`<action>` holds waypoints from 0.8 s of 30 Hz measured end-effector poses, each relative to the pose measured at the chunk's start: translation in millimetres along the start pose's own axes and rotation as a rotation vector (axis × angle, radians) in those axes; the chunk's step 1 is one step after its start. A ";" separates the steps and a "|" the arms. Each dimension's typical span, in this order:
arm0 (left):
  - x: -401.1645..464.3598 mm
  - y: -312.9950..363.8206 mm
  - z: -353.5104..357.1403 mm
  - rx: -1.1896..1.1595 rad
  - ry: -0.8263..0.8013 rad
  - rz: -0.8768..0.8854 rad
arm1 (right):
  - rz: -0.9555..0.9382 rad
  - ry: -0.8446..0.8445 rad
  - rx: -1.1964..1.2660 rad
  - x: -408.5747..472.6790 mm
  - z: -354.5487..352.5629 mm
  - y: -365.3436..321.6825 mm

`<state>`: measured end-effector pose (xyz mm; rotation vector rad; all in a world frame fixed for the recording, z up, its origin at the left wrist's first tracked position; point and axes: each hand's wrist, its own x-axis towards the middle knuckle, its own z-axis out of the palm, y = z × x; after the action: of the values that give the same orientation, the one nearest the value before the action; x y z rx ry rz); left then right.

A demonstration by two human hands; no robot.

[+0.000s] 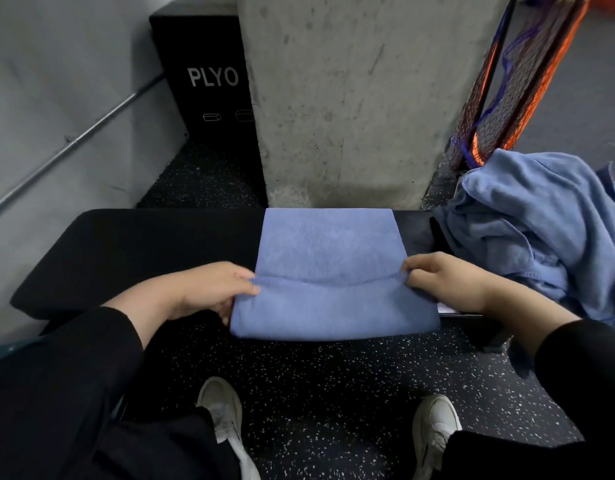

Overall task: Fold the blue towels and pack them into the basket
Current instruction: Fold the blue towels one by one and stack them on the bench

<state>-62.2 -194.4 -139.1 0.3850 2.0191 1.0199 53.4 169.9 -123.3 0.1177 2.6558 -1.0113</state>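
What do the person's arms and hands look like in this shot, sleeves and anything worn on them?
Both arms wear long black sleeves, loose and plain, ending around the wrists. The left hand and right hand are bare: no gloves, rings, watch or bracelets show. No markings or logos are visible on the sleeves.

Person seen from a head-worn camera: long black fabric sleeves [583, 358] end at the wrists, leaving the left hand [209, 289] and right hand [444, 278] bare — black trousers [57, 410] below — and pale off-white low-top sneakers [223, 407] with white soles.

Gym — plyo box [209, 77], speckled rubber floor [333, 393]
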 end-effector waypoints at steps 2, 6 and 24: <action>12.3 4.1 -4.6 -0.059 0.199 0.075 | 0.021 0.090 0.061 10.2 -1.0 -1.3; 38.4 14.1 -7.0 0.082 0.388 0.136 | 0.051 0.315 0.102 39.0 -2.8 -5.1; 101.9 26.9 -0.7 0.628 0.556 0.048 | 0.174 0.305 -0.171 90.3 10.5 6.0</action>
<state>-127.8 -119.0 -172.6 0.5136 2.8434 0.5204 -28.9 164.9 -161.9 0.4918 2.9265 -0.7591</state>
